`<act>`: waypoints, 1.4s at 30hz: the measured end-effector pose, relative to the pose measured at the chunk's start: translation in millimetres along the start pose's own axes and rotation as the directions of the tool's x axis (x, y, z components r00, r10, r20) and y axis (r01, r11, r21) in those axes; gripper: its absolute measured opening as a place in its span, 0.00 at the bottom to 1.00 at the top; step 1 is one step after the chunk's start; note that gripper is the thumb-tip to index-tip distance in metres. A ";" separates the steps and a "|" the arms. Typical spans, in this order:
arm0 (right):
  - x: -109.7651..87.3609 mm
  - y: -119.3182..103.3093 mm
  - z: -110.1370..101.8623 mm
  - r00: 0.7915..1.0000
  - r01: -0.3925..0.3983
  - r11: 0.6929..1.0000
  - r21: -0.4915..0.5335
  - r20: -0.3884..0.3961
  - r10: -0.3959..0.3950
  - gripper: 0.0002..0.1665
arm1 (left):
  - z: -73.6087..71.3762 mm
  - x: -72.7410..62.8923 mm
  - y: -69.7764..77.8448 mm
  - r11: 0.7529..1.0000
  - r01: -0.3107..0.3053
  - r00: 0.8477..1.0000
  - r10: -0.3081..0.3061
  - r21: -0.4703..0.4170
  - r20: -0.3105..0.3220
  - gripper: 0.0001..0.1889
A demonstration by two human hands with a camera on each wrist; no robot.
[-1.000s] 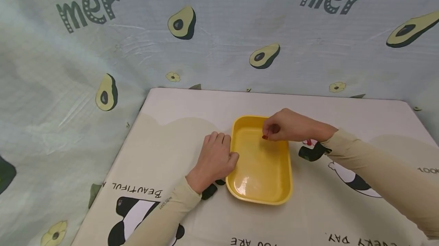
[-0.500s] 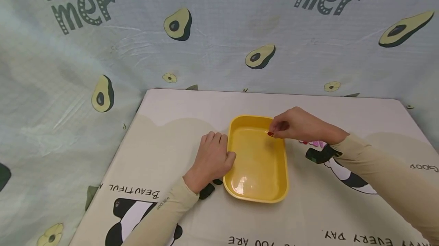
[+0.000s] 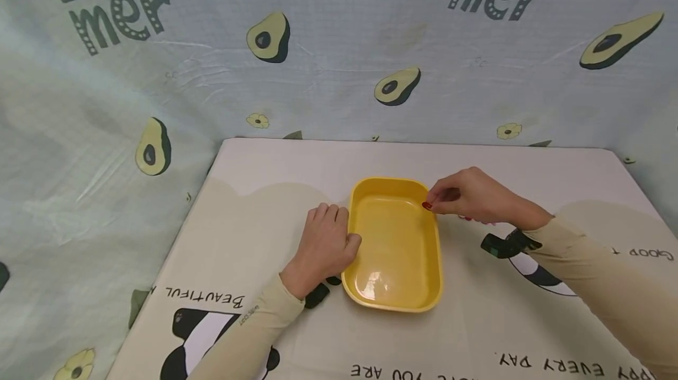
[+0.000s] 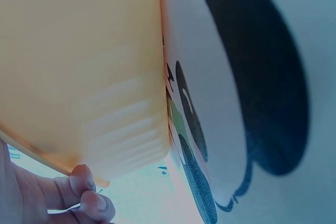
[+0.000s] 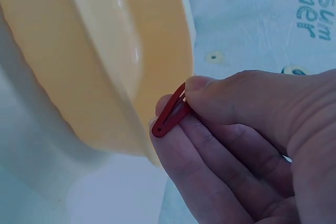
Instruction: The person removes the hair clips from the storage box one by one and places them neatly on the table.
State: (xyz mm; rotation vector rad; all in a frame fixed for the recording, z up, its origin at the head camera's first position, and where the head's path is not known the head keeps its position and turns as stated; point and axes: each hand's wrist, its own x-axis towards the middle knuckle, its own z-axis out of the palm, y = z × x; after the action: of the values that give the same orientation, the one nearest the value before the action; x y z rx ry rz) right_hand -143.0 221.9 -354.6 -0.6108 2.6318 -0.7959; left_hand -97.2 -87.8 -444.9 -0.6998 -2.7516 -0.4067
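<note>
A yellow plastic tray [image 3: 394, 250] with raised walls lies on the table, its inside bare. My left hand [image 3: 323, 245] grips its left rim, thumb over the edge and fingers curled along the outside. In the left wrist view, fingertips [image 4: 94, 205] show at the tray's rim, beside its ribbed outer wall [image 4: 121, 114]. Over the far right part of the rim, my right hand [image 3: 471, 195] pinches a red snap hair clip [image 3: 426, 206] between thumb and fingers. Seen from the right wrist, the hair clip [image 5: 167, 116] looks slightly sprung apart, near the tray's edge.
A pale tablecloth [image 3: 286, 159] printed with pandas and lettering covers the table. Behind and to the left hangs a curtain [image 3: 328, 27] with avocado prints. Dark wrist camera mounts [image 3: 500, 246] sit under the wrists.
My right hand has moved right with the hair clip, from over the tray's inside to its right rim. The left hand keeps its grip, and the head view has shifted slightly.
</note>
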 end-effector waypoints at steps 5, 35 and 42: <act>-4.7 10.9 4.4 0.999 -0.018 0.999 0.032 -0.040 0.019 0.13 | -0.8 -0.2 -0.1 1.000 0.006 1.000 -0.005 -0.010 0.006 0.08; -46.5 77.0 17.7 0.937 -0.229 0.950 0.214 -0.215 0.274 0.20 | 0.6 0.3 0.4 0.999 0.014 1.000 -0.014 -0.031 0.005 0.08; -55.6 98.1 21.2 0.911 -0.267 0.946 0.182 -0.272 0.309 0.24 | 0.4 1.2 1.4 0.999 0.013 1.000 -0.013 -0.035 0.006 0.07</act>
State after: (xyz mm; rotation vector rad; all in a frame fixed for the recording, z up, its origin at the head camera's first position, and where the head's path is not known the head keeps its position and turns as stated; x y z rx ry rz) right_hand -116.5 313.3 -418.7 -0.0578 2.8043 -1.0358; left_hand -97.6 -86.0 -444.6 -0.6931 -2.7617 -0.4577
